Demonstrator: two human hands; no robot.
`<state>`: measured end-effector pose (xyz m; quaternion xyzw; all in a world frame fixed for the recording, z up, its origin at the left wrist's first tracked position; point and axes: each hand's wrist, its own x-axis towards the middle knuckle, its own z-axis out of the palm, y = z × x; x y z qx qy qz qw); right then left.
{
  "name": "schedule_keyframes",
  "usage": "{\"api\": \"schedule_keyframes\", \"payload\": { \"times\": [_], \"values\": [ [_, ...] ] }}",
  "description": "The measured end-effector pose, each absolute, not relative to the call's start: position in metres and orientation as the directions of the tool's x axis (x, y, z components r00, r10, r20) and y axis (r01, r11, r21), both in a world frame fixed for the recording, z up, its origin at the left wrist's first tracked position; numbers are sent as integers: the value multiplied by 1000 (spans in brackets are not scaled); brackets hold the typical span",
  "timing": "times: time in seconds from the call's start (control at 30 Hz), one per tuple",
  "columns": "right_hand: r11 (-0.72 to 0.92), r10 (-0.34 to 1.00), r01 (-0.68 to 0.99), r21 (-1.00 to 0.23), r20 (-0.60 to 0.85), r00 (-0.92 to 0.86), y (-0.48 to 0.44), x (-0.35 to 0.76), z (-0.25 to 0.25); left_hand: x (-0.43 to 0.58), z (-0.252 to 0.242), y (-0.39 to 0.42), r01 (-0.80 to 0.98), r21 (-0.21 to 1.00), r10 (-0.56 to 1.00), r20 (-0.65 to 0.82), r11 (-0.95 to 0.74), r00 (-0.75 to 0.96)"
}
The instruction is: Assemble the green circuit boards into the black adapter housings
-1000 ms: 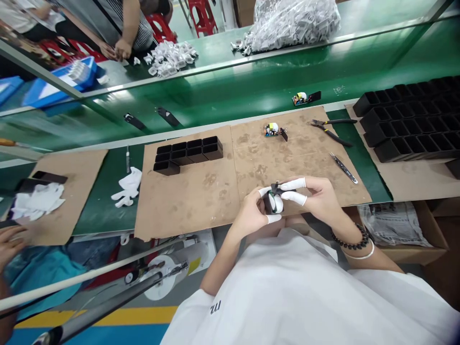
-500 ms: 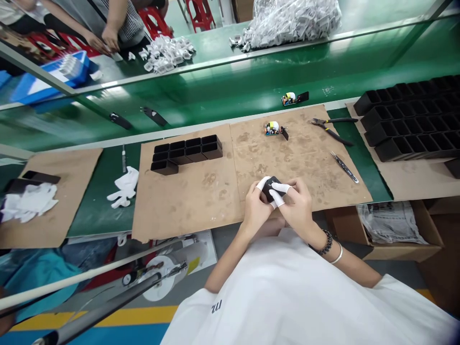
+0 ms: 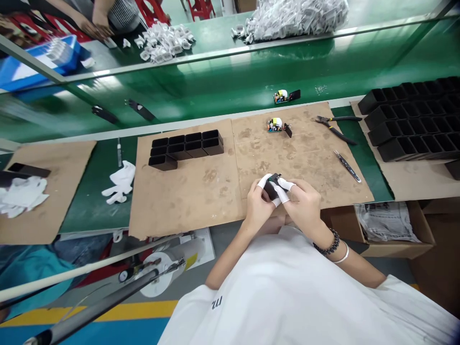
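Both hands meet at the front edge of the cardboard mat (image 3: 215,191). My left hand (image 3: 259,201) is closed around a small black case (image 3: 270,190), and my right hand (image 3: 300,199) pinches its other side. White finger covers sit on several fingertips. A bit of green shows at the case's top; the covered fingers hide the rest. Beyond the hands lies a circuit board with a black plate (image 3: 276,125). A similar board (image 3: 281,96) is on the green surface behind. Several black cases (image 3: 196,145) stand in rows at the mat's left.
Black-handled cutters (image 3: 336,128) and tweezers (image 3: 347,166) lie at the right. Many black cases (image 3: 409,124) fill the far right. White gloves (image 3: 122,182) and a thin tool (image 3: 119,153) are at the left. Across the bench are a person's hands (image 3: 98,28).
The case between my hands is tilted differently, and green now shows at its top. My right hand has shifted slightly right. The whole view has moved a little.
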<state>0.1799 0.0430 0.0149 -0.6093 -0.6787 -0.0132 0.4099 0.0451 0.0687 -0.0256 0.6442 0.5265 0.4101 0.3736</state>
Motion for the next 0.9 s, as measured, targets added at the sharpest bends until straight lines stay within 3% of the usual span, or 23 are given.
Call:
{"api": "schedule_keyframes", "payload": {
  "times": [0.17,0.3,0.57,0.67,0.77,0.9],
  "values": [
    [258,895,764,-592,445,42,35,172,-2,35,-17,65,480,866,985,79,-143,151],
    [348,874,749,-564,484,-42,36,174,-9,5,-6,58,616,766,975,64,-185,214],
    [393,841,721,-571,540,-31,59,183,9,-61,-30,55,724,684,959,255,-90,-121],
    [422,856,701,-575,507,-100,63,185,5,-65,-41,58,761,637,932,337,-123,-131],
    [386,837,725,-570,547,-16,64,188,4,-62,-44,60,798,580,908,404,-161,-111],
    [369,856,785,-497,512,-79,64,189,5,-59,-44,61,798,581,900,418,-159,-125]
  ]
}}
